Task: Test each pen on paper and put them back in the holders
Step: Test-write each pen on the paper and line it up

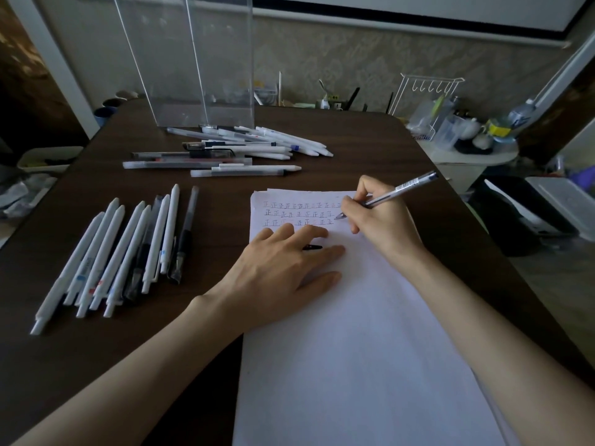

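Note:
My right hand (380,220) grips a clear pen (396,191) with its tip on the white paper (354,349), at the end of the second row of written marks. My left hand (277,272) lies flat on the paper, fingers spread, with a small black pen cap (313,247) showing between two fingers. A row of several white and dark pens (128,252) lies to the left of the paper. A second heap of pens (231,149) lies farther back. Behind that heap stand the clear acrylic holders (199,75).
The dark wooden table (370,149) ends close to the paper's right side. Beyond its right edge sit a white side table (467,152) with bottles and a wire rack, and bins on the floor (531,214). Clutter lies off the left edge.

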A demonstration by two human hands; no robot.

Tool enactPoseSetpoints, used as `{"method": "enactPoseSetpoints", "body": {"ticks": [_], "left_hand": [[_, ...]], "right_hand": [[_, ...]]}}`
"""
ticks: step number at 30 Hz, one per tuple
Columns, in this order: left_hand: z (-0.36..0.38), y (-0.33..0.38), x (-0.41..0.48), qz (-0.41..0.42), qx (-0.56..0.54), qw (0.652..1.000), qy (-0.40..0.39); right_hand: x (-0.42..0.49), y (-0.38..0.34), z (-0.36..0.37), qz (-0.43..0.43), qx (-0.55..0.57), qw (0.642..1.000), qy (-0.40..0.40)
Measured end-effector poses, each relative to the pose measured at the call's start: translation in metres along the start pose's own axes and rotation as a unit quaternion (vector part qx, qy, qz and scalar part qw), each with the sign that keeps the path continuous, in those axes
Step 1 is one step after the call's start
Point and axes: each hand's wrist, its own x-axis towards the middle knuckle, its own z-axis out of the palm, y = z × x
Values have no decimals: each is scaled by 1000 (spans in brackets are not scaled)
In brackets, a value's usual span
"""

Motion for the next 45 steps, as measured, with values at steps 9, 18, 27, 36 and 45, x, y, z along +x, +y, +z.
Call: {"method": "enactPoseSetpoints", "body": {"ticks": [9, 18, 27, 36, 45], "left_hand": [[-2, 0, 0, -6, -8, 1000, -3], [-1, 0, 0, -1, -10, 1000, -2], [0, -1, 0, 10, -12, 1000, 9], [1, -2, 0, 2, -133, 990, 43], [-6, -5, 0, -151, -219, 953, 146]], "right_hand": [[-1, 0, 0, 5, -28, 1000, -2], [0, -1, 0, 10, -32, 999, 8], [-3, -5, 0, 19, -17, 1000, -6], [-3, -7, -3, 5, -45, 999, 18], [-3, -4, -5, -28, 138, 990, -3]]}}
